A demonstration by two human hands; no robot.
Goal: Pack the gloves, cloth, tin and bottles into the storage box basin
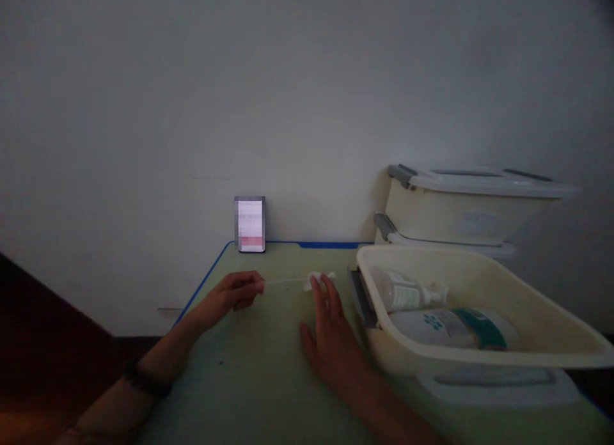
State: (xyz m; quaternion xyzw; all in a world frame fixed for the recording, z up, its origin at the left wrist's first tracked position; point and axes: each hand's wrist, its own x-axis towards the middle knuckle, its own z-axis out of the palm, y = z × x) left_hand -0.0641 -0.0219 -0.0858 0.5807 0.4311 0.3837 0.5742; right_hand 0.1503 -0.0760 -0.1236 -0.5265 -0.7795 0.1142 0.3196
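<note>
Across the green table lies a white pump head with a thin clear dip tube [288, 281]. My left hand [242, 290] is closed in a pinch on the free end of the tube. At the other end, the fingertips of my right hand [330, 330] rest at the white pump head [311, 282], with its fingers stretched out and the thumb apart. Part of the pump head is hidden behind those fingers.
A phone [250, 224] stands upright against the wall. On the right, a cream bin [480, 362] holds a clear pump bottle [398, 291] and a white bottle with a teal label [451, 327]. Behind it are stacked lidded boxes [460, 208]. A blue edge borders the table [259, 381].
</note>
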